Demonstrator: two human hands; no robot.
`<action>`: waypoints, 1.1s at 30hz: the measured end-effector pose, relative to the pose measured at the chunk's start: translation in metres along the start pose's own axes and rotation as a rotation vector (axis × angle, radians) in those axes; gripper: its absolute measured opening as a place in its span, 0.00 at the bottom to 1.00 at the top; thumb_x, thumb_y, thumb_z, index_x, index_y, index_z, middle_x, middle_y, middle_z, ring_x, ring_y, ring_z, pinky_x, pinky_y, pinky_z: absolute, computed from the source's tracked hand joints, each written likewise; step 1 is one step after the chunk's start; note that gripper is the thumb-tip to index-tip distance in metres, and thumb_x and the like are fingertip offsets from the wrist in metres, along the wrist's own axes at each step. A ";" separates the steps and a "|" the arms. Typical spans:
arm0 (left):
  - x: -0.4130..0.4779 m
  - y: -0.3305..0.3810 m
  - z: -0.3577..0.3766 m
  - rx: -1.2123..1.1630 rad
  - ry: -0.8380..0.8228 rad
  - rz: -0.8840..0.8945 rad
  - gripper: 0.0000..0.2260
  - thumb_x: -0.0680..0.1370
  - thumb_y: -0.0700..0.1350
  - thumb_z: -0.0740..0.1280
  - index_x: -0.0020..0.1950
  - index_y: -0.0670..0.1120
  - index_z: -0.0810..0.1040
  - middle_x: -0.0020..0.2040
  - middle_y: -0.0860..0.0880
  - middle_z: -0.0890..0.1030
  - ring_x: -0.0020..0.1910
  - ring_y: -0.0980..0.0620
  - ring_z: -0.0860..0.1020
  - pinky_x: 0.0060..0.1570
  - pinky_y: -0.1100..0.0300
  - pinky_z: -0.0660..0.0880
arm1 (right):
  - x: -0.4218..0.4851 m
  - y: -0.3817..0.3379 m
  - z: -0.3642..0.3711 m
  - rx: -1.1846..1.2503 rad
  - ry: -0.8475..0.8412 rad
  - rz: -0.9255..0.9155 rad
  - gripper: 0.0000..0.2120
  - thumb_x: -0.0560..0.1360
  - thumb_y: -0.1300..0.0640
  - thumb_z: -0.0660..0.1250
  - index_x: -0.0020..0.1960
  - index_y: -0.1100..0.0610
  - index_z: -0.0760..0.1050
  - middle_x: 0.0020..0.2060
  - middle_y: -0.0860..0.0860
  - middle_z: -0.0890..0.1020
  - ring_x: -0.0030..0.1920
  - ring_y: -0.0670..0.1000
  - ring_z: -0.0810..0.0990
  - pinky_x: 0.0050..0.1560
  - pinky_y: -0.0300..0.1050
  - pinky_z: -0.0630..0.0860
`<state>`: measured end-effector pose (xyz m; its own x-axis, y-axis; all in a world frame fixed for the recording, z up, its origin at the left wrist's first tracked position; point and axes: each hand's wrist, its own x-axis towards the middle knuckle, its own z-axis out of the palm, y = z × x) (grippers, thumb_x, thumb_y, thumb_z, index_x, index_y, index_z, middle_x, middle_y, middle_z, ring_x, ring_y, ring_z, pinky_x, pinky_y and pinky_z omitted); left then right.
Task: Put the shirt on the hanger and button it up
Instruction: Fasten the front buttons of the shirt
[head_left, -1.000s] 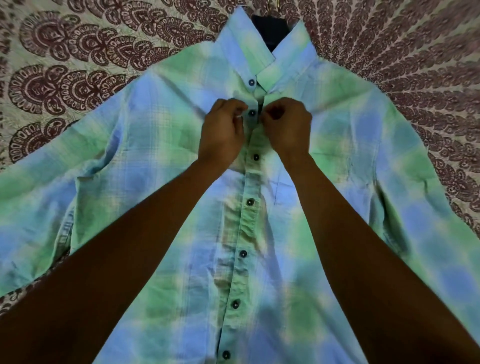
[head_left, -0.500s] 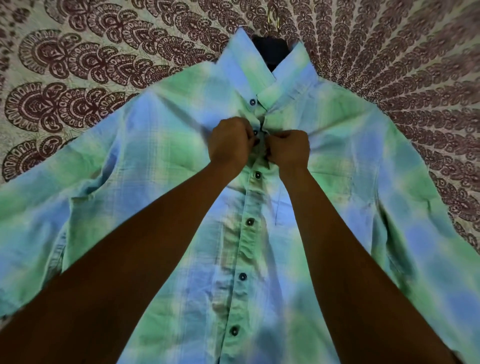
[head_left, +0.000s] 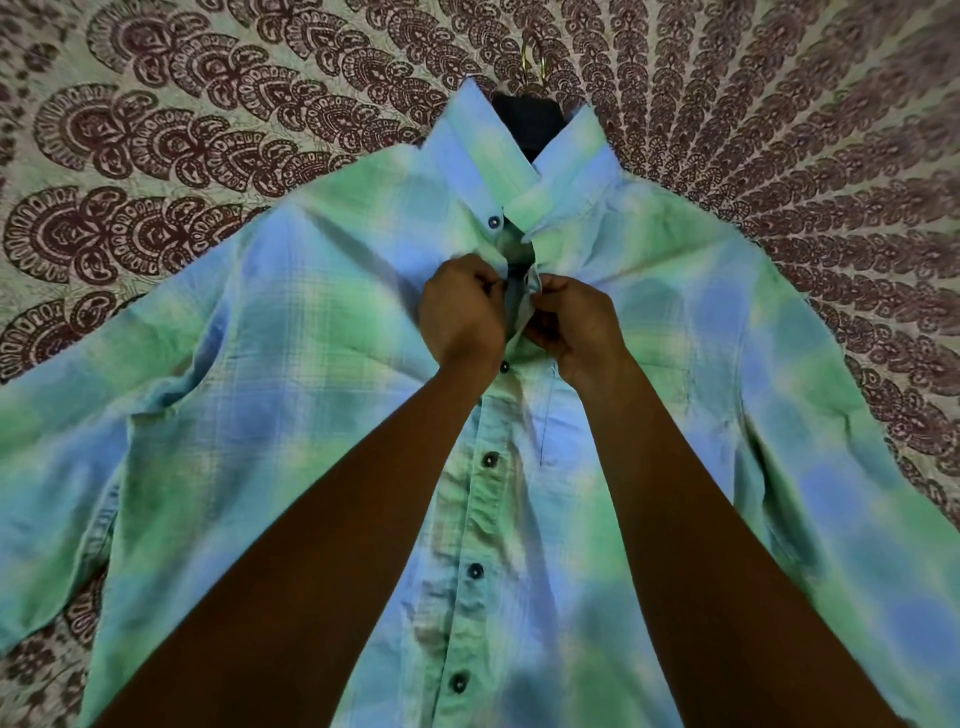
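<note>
A green and blue checked shirt (head_left: 291, 374) lies front up on the patterned bedspread, spread wide with both sleeves out. A dark hanger (head_left: 530, 122) shows inside the collar, its gold hook (head_left: 532, 54) pointing away. My left hand (head_left: 462, 312) pinches the left placket edge just below the collar. My right hand (head_left: 574, 327) pinches the right placket edge beside it. Between them the two edges stand slightly apart. Several dark buttons (head_left: 489, 460) below are fastened. The collar button (head_left: 493, 222) sits unfastened above my hands.
A cream bedspread (head_left: 156, 130) with a dark red peacock-feather print lies under everything and fills the frame around the shirt. My forearms cross the lower half of the shirt.
The view has shifted so shirt and hook sit lower in frame. My hands have drawn a little apart, and the placket edges between them now show a gap.
</note>
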<state>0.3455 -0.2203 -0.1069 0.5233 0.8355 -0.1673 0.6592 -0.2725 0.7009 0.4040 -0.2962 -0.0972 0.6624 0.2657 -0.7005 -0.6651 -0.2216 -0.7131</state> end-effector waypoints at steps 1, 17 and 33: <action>-0.001 0.000 0.000 -0.018 0.011 -0.007 0.04 0.75 0.43 0.66 0.46 0.45 0.80 0.46 0.47 0.83 0.47 0.49 0.79 0.40 0.64 0.65 | 0.001 0.001 0.001 -0.003 0.006 -0.006 0.12 0.70 0.72 0.58 0.36 0.60 0.75 0.33 0.57 0.74 0.31 0.54 0.71 0.37 0.44 0.70; 0.015 -0.010 -0.006 -0.336 -0.244 0.010 0.08 0.74 0.34 0.67 0.51 0.39 0.82 0.48 0.42 0.83 0.48 0.50 0.81 0.53 0.58 0.77 | -0.001 0.011 0.007 -0.075 0.011 -0.267 0.09 0.75 0.66 0.64 0.38 0.58 0.78 0.33 0.55 0.78 0.39 0.54 0.74 0.42 0.46 0.72; 0.019 -0.013 -0.008 -0.405 -0.269 0.000 0.08 0.73 0.33 0.67 0.50 0.39 0.82 0.48 0.43 0.83 0.46 0.52 0.80 0.54 0.54 0.78 | 0.005 0.014 0.009 -0.236 0.128 -0.302 0.06 0.73 0.66 0.66 0.44 0.61 0.82 0.34 0.51 0.81 0.36 0.50 0.78 0.47 0.50 0.79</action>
<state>0.3421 -0.1974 -0.1137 0.6797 0.6679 -0.3030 0.4240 -0.0208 0.9054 0.3945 -0.2894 -0.1103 0.8637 0.2360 -0.4454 -0.3461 -0.3648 -0.8644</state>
